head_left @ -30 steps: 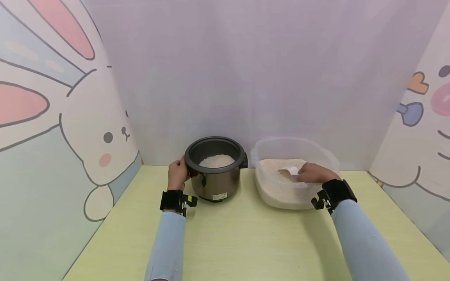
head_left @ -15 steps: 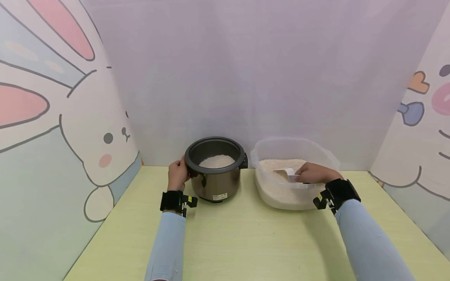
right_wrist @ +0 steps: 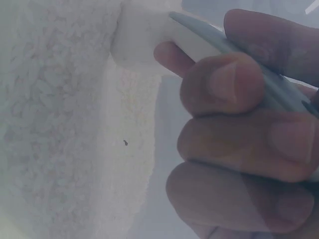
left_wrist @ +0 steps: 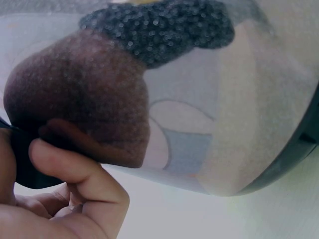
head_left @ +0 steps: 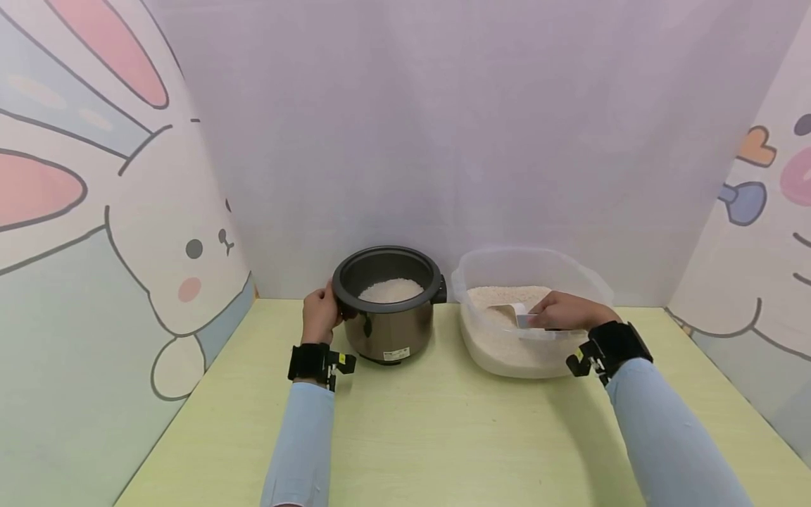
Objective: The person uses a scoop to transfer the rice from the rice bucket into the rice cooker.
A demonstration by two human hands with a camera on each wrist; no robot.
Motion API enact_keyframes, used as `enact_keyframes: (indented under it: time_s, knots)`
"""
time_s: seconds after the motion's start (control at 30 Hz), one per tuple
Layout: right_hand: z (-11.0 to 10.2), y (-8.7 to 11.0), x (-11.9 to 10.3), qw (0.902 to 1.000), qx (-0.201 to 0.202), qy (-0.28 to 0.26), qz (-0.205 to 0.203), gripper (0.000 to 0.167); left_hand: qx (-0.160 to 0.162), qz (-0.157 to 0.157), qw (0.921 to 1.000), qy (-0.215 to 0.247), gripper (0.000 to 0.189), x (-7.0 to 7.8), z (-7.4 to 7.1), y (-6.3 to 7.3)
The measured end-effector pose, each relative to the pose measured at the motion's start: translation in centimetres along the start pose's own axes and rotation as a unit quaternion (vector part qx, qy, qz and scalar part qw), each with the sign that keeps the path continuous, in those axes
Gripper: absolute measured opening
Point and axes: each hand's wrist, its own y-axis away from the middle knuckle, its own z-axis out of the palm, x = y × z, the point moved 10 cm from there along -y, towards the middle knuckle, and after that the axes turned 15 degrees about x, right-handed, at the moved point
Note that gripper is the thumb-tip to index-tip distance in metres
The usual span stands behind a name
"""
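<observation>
My left hand (head_left: 319, 313) grips the side handle (left_wrist: 32, 164) of a brown, shiny rice cooker (head_left: 389, 334); its fingers curl under the dark handle in the left wrist view. White rice (head_left: 391, 290) lies inside the lidless cooker. To the right, a translucent plastic bin (head_left: 532, 262) holds a deep bed of rice (head_left: 486, 299). Reaching over its rim, my right hand (head_left: 567, 311) holds a white scoop (head_left: 522, 315) by the handle, with the scoop's head at the rice. Curled fingers wrap the scoop handle (right_wrist: 229, 52) in the right wrist view.
Cooker and bin stand side by side at the back of a pale yellow-green table (head_left: 443, 436), close to a plain lilac backdrop (head_left: 443, 127). Panels printed with cartoon rabbits (head_left: 158, 267) flank both sides. The cooker's other handle (head_left: 440, 290) points toward the bin.
My right hand has shifted the scoop slightly left within the bin and turned it, so more of its white side shows. My left hand and the cooker have stayed put.
</observation>
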Motion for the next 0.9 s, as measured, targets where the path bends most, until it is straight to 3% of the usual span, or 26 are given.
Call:
enact_keyframes:
  time_s: [0.2,0.5,0.67,0.9]
  knots:
    - [-0.02,0.02,0.2,0.9999,-0.003,-0.008,0.007,0.035,-0.005,0.002,1.0,0.0,0.044,0.04,0.09,0.01]
    - [0.24,-0.11,0.49,0.996,-0.023,-0.078,0.037,0.032,0.001,-0.01,0.9999,-0.011,0.044,-0.13,-0.03,-0.09]
    - [0.23,0.0,0.81,0.99,-0.028,-0.126,0.058,0.033,0.0,-0.012,0.9999,-0.01,0.044,-0.12,0.04,-0.19]
    - [0.02,0.34,0.06,0.9768,-0.037,-0.207,0.039,0.041,0.001,-0.023,0.9997,-0.013,0.043,-0.43,-0.03,-0.25]
